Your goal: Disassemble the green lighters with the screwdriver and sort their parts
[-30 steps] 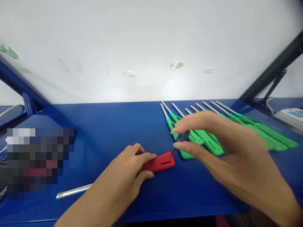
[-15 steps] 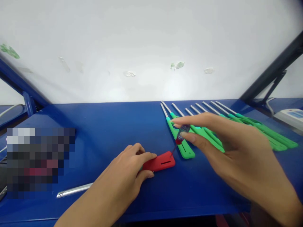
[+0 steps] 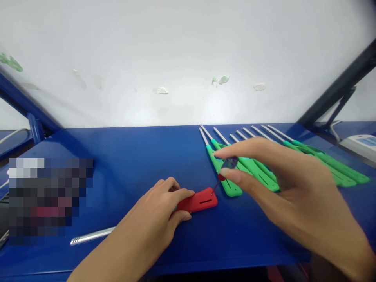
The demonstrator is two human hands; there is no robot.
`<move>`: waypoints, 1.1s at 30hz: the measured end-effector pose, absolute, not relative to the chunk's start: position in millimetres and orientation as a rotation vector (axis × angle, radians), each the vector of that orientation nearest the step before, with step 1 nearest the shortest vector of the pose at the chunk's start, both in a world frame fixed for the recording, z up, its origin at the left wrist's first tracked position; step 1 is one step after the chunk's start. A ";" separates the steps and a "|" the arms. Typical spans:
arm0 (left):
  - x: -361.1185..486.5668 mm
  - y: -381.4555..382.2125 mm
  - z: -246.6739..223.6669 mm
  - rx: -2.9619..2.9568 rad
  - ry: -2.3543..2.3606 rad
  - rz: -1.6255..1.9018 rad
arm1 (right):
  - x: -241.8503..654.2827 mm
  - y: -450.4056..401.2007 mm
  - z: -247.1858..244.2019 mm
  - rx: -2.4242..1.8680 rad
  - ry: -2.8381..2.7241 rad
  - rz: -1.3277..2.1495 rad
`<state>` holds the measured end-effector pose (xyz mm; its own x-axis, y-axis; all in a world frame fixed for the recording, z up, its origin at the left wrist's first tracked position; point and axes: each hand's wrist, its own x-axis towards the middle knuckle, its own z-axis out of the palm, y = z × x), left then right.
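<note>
While the left hand (image 3: 158,211) holds the red stick lighter (image 3: 196,201) down on the blue table (image 3: 141,156), thumb and fingers curled close about its handle, the right hand (image 3: 296,192) pinches a small screwdriver (image 3: 230,162) between thumb and forefinger, its shaft slanting to the handle's end; beyond, I see green stick lighters (image 3: 268,183) lined up before the white wall (image 3: 182,51)

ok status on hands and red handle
Left hand holding red handle. Right hand pinching screwdriver, tip at handle's end. Green-handled tools close by, none in the way.
</note>
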<state>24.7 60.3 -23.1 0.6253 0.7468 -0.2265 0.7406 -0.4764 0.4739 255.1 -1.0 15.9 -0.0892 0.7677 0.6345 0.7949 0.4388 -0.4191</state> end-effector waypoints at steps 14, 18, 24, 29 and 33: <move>21.5 60.2 -27.0 2.331 1.154 0.045 | 253.5 -2.3 16.2 -1.312 -1.881 -0.082; 21.1 59.2 -26.0 2.312 1.151 0.059 | 253.9 -1.7 17.0 -1.295 -1.905 -0.036; 22.2 58.2 -24.6 2.306 1.123 0.067 | 256.1 -2.9 18.1 -1.170 -2.075 0.012; 20.8 59.5 -27.1 2.320 1.127 0.091 | 256.9 -5.1 16.1 -1.104 -2.167 0.043; 20.0 59.7 -28.7 2.325 1.112 0.120 | 257.1 -2.8 15.7 -1.077 -2.187 0.108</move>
